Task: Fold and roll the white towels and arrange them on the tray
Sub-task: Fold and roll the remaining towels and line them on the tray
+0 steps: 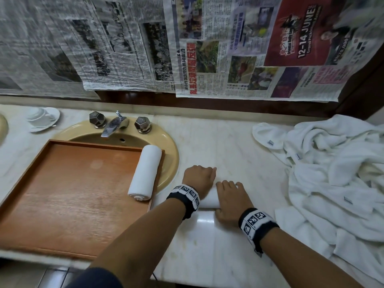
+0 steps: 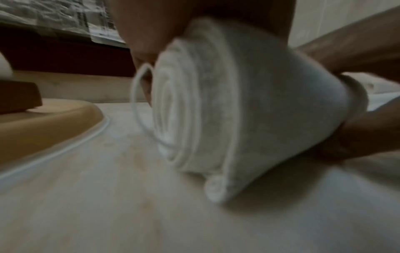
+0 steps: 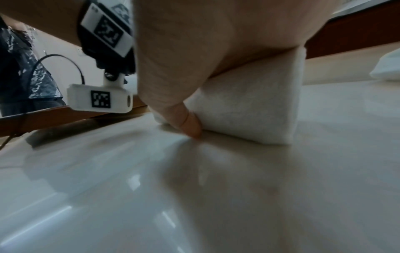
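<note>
Hands, left hand (image 1: 200,177) and right hand (image 1: 229,199), grasp rolled towel (image 1: 209,199) on counter (image 1: 228,146); another roll (image 1: 145,172) lies at right of tray (image 1: 62,194).

Newspaper sheets (image 1: 128,44) hang along the wall in front of me, their lower edges just above the dark wooden ledge (image 1: 228,104) behind my counter (image 1: 228,146). One sheet on the right carries a red advertisement (image 1: 301,32) reading "12–14 JUNE". The counter is pale marble, glossy near its front edge. Set into it on my left is a tan oval sink (image 1: 170,150), with a chrome faucet (image 1: 114,125) between two faceted metal knobs (image 1: 97,119) at its back rim. Farther left, a white cup (image 1: 39,115) lies tipped on a white saucer (image 1: 53,119).
</note>
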`<state>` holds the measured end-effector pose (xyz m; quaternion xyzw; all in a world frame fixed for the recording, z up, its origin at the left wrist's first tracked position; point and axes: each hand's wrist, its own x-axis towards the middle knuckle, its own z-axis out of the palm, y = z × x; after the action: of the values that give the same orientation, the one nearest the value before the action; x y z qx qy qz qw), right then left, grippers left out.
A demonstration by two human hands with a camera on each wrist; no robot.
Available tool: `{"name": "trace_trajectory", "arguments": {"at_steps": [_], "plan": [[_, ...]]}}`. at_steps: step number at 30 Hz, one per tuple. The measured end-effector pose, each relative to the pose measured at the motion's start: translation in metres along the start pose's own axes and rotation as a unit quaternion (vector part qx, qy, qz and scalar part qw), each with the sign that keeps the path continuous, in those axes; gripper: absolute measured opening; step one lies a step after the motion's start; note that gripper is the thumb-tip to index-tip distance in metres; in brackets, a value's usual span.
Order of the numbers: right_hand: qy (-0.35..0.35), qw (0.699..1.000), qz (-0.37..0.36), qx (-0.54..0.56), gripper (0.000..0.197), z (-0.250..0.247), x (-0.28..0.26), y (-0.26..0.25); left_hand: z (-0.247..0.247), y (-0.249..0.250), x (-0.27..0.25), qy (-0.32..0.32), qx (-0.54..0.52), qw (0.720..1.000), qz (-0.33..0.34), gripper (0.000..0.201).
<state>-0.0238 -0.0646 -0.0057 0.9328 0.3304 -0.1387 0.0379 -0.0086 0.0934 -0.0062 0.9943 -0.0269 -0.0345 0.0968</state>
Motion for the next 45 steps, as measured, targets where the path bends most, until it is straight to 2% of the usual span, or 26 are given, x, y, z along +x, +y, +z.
{"name": "trace_trajectory", "arguments": {"at_steps": [2, 3, 4, 6, 8, 10, 12, 15, 17, 19, 20, 22, 23, 24, 25, 27, 29, 31, 33, 35, 37, 40, 42, 45], "plan": [[-0.022, 1.0, -0.011, -0.001, 0.061, -0.006, 0.009, 0.005, 0.002, -0.005, -0.007, 0.023, 0.021, 0.999, -0.008, 0.049], [-0.028, 1.0, -0.012, 0.004, 0.06, -0.008, 0.011, 0.006, 0.001, -0.005, -0.012, 0.062, 0.009, 0.998, -0.031, 0.042], [-0.031, 0.999, -0.009, 0.013, 0.059, -0.009, 0.014, 0.008, -0.001, -0.004, -0.018, 0.107, -0.027, 0.992, -0.066, 0.035], [-0.032, 0.998, 0.009, 0.057, 0.056, -0.011, 0.019, 0.009, -0.01, 0.002, -0.035, 0.171, -0.133, 0.962, -0.165, 0.033], [-0.033, 0.993, 0.046, 0.108, 0.057, -0.012, 0.023, 0.008, -0.013, 0.005, -0.052, 0.167, -0.224, 0.927, -0.25, 0.033], [-0.032, 0.983, 0.088, 0.158, 0.061, -0.014, 0.029, 0.006, -0.015, 0.008, -0.06, 0.09, -0.285, 0.907, -0.298, 0.04], [-0.031, 0.97, 0.133, 0.202, 0.063, -0.017, 0.033, 0.003, -0.017, 0.008, -0.061, 0.007, -0.354, 0.885, -0.301, 0.049], [-0.03, 0.942, 0.151, 0.3, 0.062, -0.014, 0.038, -0.006, -0.023, 0.011, -0.056, -0.026, -0.453, 0.848, -0.275, 0.049], [-0.028, 0.91, 0.111, 0.398, 0.062, -0.002, 0.043, -0.009, -0.024, 0.01, -0.054, -0.02, -0.48, 0.832, -0.279, 0.052], [-0.008, 0.89, 0.064, 0.452, 0.062, -0.004, 0.038, -0.014, -0.027, 0.008, -0.052, -0.012, -0.495, 0.819, -0.289, 0.051], [0.001, 0.882, 0.045, 0.47, 0.068, -0.011, 0.033, -0.02, -0.03, 0.004, -0.052, -0.005, -0.513, 0.806, -0.295, 0.052], [0.013, 0.881, 0.019, 0.473, 0.086, -0.026, 0.022, -0.032, -0.04, -0.005, -0.053, 0.027, -0.581, 0.754, -0.306, 0.054], [0.023, 0.882, 0.0, 0.471, 0.087, -0.032, 0.017, -0.038, -0.046, -0.012, -0.055, 0.05, -0.619, 0.723, -0.302, 0.052], [0.036, 0.878, -0.024, 0.476, 0.084, -0.038, 0.014, -0.046, -0.054, -0.018, -0.057, 0.069, -0.64, 0.705, -0.298, 0.046], [0.052, 0.869, -0.046, 0.489, 0.078, -0.043, 0.011, -0.054, -0.062, -0.026, -0.059, 0.083, -0.646, 0.699, -0.293, 0.041], [0.086, 0.847, -0.067, 0.521, 0.065, -0.05, 0.013, -0.071, -0.076, -0.046, -0.065, 0.094, -0.64, 0.707, -0.285, 0.039], [0.12, 0.839, -0.074, 0.526, 0.056, -0.053, 0.018, -0.087, -0.09, -0.068, -0.075, 0.094, -0.634, 0.714, -0.283, 0.037], [0.151, 0.86, -0.065, 0.484, 0.05, -0.053, 0.027, -0.103, -0.101, -0.094, -0.088, 0.101, -0.639, 0.709, -0.279, 0.04], [0.16, 0.899, -0.017, 0.407, 0.05, -0.043, 0.042, -0.115, -0.111, -0.122, -0.101, 0.12, -0.641, 0.705, -0.278, 0.039], [0.117, 0.942, 0.063, 0.307, 0.056, -0.027, 0.055, -0.122, -0.119, -0.152, -0.113, 0.142, -0.63, 0.705, -0.292, 0.035], [0.047, 0.966, 0.127, 0.221, 0.064, -0.01, 0.066, -0.123, -0.12, -0.184, -0.119, 0.14, -0.596, 0.725, -0.316, 0.034], [-0.019, 0.972, 0.163, 0.17, 0.069, 0.014, 0.078, -0.126, -0.107, -0.224, -0.117, 0.092, -0.528, 0.766, -0.356, 0.039], [-0.028, 0.971, 0.177, 0.161, 0.072, 0.027, 0.082, -0.131, -0.093, -0.239, -0.111, 0.056, -0.475, 0.797, -0.369, 0.047], [-0.011, 0.97, 0.198, 0.144, 0.077, 0.036, 0.084, -0.136, -0.073, -0.238, -0.103, 0.014, -0.421, 0.837, -0.35, 0.062]]}}
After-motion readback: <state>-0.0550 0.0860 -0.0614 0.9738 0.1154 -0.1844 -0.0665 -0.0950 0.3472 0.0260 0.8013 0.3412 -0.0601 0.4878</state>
